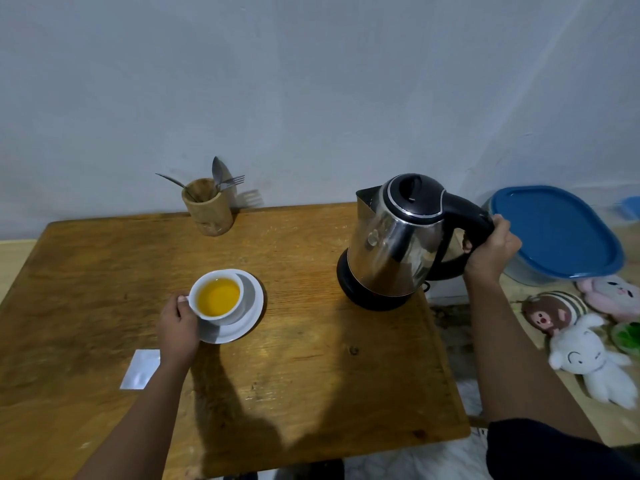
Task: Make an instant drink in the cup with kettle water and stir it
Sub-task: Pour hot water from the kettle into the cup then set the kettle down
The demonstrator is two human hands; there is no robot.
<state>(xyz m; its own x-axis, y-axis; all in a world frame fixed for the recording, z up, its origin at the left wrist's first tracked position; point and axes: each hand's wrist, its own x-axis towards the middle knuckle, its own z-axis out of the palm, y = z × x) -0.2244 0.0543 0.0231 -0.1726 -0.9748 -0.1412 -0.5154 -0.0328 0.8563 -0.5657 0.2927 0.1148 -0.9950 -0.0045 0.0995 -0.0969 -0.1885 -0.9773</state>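
Right hand (491,252) is wrapped around the kettle (394,244) handle, kettle tilted slightly at the table's (311,375) right edge. Left hand (178,327) pinches the cup (216,296) handle (yellow drink inside), cup sitting on its saucer (251,311). Sachet (140,368) lies just beside the left wrist.

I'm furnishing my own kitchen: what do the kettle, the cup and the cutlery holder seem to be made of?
Kettle: body looks like polished steel, mirror reflections; lid and handle matte black, probably plastic.
Cup: glossy white, likely ceramic, like its saucer.
Holder: seems to be wood, brown with visible grain, dull finish.
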